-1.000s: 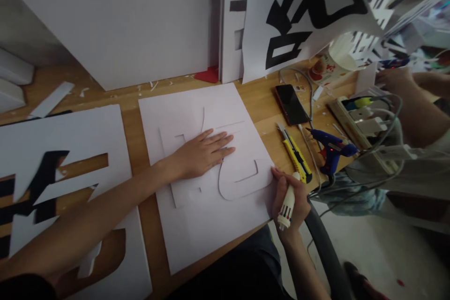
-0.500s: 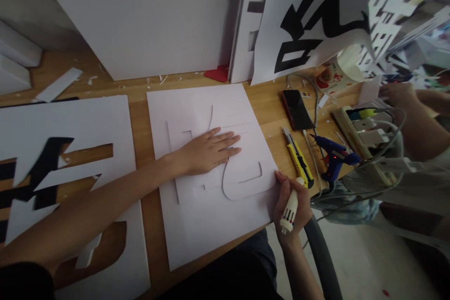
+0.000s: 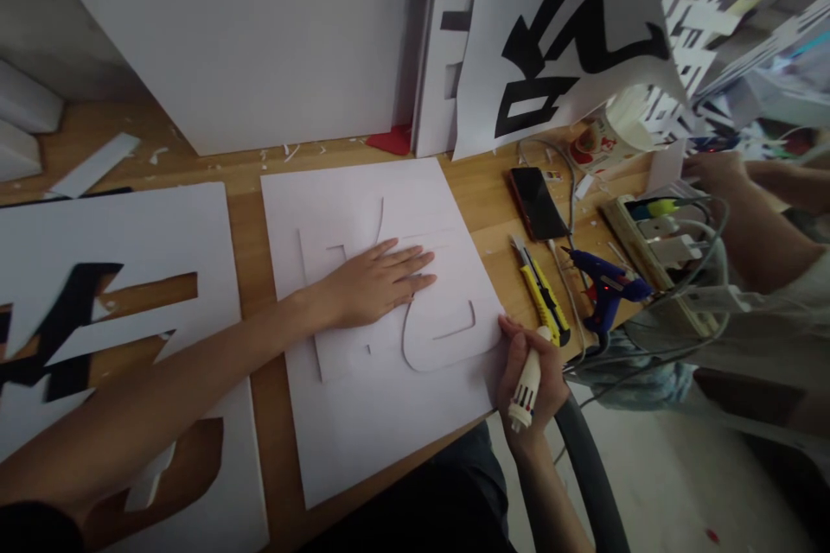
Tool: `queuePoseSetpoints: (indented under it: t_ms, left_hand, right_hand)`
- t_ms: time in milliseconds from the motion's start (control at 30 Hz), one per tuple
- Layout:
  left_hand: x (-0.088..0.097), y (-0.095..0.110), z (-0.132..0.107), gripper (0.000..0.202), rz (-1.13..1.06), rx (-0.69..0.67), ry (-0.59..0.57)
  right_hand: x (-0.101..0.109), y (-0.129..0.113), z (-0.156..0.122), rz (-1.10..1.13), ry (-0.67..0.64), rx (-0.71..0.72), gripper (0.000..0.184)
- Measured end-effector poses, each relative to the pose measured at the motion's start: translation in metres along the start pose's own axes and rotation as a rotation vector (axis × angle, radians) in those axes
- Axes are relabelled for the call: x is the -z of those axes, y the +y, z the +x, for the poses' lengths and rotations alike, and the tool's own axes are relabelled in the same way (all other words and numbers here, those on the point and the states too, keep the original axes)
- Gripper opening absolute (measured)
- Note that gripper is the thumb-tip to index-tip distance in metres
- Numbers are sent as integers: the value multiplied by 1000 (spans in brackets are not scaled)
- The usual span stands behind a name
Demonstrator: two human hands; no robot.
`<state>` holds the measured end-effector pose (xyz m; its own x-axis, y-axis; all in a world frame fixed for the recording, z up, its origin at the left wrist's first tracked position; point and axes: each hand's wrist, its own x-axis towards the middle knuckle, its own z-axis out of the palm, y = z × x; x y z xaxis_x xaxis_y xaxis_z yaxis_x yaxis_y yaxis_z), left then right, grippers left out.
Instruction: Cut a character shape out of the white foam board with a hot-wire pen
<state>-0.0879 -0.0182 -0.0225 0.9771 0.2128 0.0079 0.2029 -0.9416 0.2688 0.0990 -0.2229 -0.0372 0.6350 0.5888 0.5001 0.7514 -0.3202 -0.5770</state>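
A white foam board lies on the wooden table with cut character pieces resting on or set into it; I cannot tell which. Flat across the middle of these pieces rests my left hand, its fingers spread. My right hand is at the board's right edge, closed around a thick white multicolour pen. The pen's clicker end points toward me, and its tip is hidden by the fingers. Just beyond that hand lies a yellow utility knife.
Left is a board with cut-out shapes. A blue glue gun, a phone, a power strip with cables and a paper cup are at right. Tall white boards stand behind. Another person's arm reaches in at far right.
The whole view has shifted slightly, so everything appears a little further left. Both hands keep their places on the board, and the pen stays in my right hand.
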Motion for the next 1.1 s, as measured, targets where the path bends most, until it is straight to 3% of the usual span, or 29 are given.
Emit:
queuePoseSetpoints:
  t_ms: [100,200,300,367,500,767,1100]
  left_hand:
    - [-1,0,-2,43,-15,-29,92]
    - [2,-2,-6,36,-47,-54,313]
    - [9,-7,-11,28,-42,3,546]
    - [13,-12,-13,25,-9,74,630]
    - [18,-17,-14,27,36,176,618]
    - [12,-16,-12,33,-6,187,487]
    - [7,-18,-10,18,18,107,551]
  right_hand:
    - [1,1,1,-8,1,20,21]
    - [1,4,1,-11,1,42,20]
    - [0,8,0,-5,1,44,18]
    - [-1,10,-1,-1,10,49,18]
    - [-1,12,-2,-22,-3,24,19]
    - [-3,13,-2,44,-8,-7,21]
    - [0,15,-3,-33,-80,-6,22]
